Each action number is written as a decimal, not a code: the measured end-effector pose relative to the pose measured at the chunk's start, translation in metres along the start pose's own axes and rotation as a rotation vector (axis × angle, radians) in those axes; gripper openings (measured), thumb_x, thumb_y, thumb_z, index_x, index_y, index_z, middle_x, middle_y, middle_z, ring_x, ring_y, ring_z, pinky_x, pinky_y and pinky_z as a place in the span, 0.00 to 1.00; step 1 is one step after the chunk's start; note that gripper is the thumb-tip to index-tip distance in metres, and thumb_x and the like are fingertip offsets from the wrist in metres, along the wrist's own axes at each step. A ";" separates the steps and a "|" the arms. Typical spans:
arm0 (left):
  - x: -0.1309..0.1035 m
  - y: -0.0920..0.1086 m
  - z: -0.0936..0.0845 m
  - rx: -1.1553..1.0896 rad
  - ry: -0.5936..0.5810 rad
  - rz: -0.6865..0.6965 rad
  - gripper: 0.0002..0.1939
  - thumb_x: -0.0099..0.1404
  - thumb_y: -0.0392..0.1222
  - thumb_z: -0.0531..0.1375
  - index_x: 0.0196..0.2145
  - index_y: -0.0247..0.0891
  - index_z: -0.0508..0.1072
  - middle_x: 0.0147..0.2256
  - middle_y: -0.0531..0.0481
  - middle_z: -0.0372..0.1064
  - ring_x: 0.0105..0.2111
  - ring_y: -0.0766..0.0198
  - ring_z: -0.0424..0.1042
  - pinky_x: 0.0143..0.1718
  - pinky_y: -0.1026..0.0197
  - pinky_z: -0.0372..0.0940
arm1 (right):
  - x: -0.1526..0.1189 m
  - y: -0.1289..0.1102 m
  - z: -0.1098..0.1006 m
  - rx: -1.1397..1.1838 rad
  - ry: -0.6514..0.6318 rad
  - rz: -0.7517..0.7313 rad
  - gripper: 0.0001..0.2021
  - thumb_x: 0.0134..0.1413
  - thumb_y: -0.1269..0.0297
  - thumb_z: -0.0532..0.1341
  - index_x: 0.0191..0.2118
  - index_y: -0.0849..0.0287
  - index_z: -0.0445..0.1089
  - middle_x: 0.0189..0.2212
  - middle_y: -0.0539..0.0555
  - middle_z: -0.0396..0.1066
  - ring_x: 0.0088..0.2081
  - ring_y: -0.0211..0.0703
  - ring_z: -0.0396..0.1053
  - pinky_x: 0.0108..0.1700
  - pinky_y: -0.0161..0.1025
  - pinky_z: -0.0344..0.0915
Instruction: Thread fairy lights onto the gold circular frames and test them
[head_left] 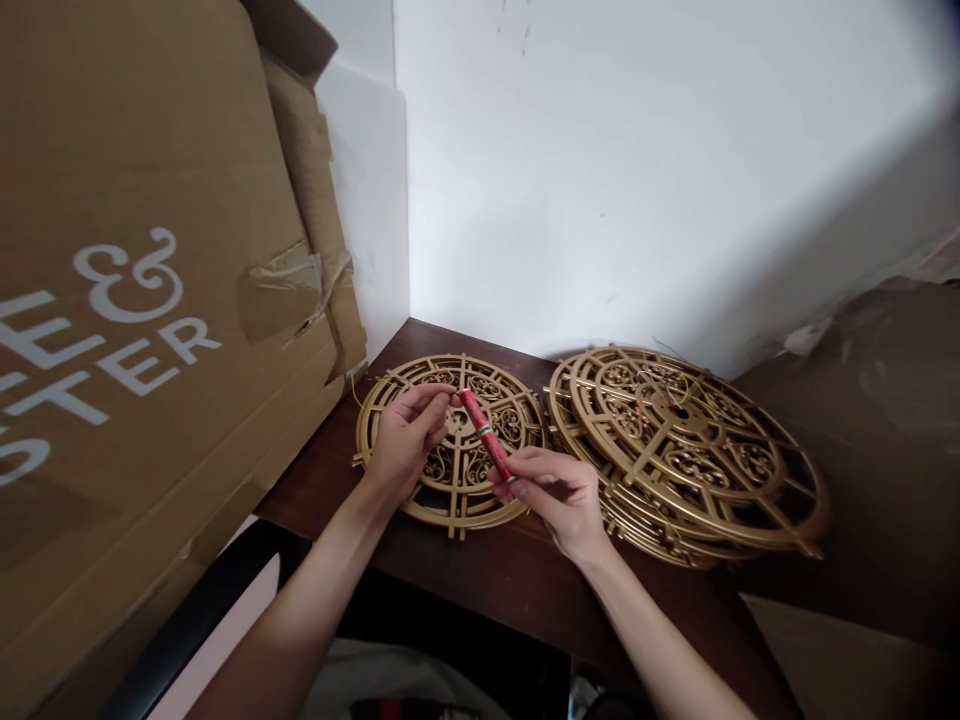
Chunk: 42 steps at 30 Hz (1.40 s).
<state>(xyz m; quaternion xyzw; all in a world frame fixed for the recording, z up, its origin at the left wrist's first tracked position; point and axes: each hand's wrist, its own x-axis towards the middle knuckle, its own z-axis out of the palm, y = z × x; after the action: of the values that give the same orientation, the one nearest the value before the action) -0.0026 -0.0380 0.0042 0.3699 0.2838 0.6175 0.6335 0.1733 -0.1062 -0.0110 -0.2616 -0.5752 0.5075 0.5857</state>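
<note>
My right hand [562, 495] pinches the lower end of a slim red pen-shaped tube [484, 432] with a silver band round its middle. The tube slants up and to the left, above a round gold openwork frame [465, 510]. At the tube's upper end my left hand [411, 430] is closed, thumb against fingers. Whether those fingertips grip the tube or some tiny thing beside it, I cannot tell. Scrollwork and spokes fill the gold frame, which lies flat beneath both hands.
Several similar gold frames [780, 480] are stacked on the right, with thin coloured wires [694, 385] on top. All rest on a dark brown tabletop [517, 580]. A large cardboard box [150, 180] stands at left, a white wall [600, 180] behind, more cardboard [885, 400] at right.
</note>
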 end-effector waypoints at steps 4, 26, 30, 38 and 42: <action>-0.001 0.001 0.001 -0.007 0.063 0.016 0.12 0.49 0.38 0.71 0.32 0.32 0.79 0.25 0.51 0.70 0.17 0.79 0.52 0.17 0.71 0.45 | 0.000 -0.002 0.001 -0.001 -0.023 -0.028 0.14 0.53 0.75 0.65 0.42 0.51 0.79 0.36 0.55 0.77 0.34 0.43 0.77 0.35 0.38 0.77; -0.002 0.000 -0.006 0.291 -0.040 0.128 0.10 0.57 0.43 0.66 0.35 0.35 0.76 0.23 0.54 0.65 0.18 0.77 0.53 0.16 0.71 0.47 | 0.002 -0.007 0.002 -0.087 -0.032 -0.046 0.12 0.51 0.74 0.66 0.40 0.52 0.79 0.33 0.56 0.78 0.32 0.42 0.76 0.31 0.37 0.75; -0.004 -0.003 -0.009 0.432 -0.051 0.158 0.11 0.60 0.45 0.64 0.36 0.35 0.76 0.20 0.56 0.62 0.17 0.75 0.54 0.16 0.70 0.48 | 0.001 -0.006 0.004 -0.147 -0.035 -0.041 0.12 0.50 0.74 0.67 0.40 0.51 0.79 0.33 0.55 0.78 0.34 0.43 0.77 0.33 0.37 0.75; -0.002 -0.009 0.000 0.254 0.001 0.062 0.13 0.55 0.46 0.67 0.34 0.34 0.74 0.21 0.56 0.65 0.15 0.77 0.52 0.14 0.71 0.45 | 0.002 0.001 0.008 -0.194 -0.007 -0.026 0.10 0.50 0.72 0.67 0.39 0.52 0.80 0.32 0.55 0.78 0.33 0.42 0.76 0.34 0.37 0.74; 0.000 -0.007 0.000 0.228 0.018 0.060 0.12 0.53 0.42 0.68 0.34 0.34 0.76 0.22 0.54 0.68 0.14 0.78 0.51 0.14 0.70 0.43 | 0.003 -0.001 0.004 -0.126 0.011 -0.014 0.10 0.51 0.72 0.66 0.40 0.52 0.79 0.33 0.55 0.78 0.32 0.41 0.76 0.34 0.37 0.75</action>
<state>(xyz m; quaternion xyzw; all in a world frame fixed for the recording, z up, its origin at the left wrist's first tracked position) 0.0014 -0.0380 -0.0020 0.4424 0.3469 0.6033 0.5657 0.1688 -0.1050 -0.0082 -0.2966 -0.6046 0.4649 0.5748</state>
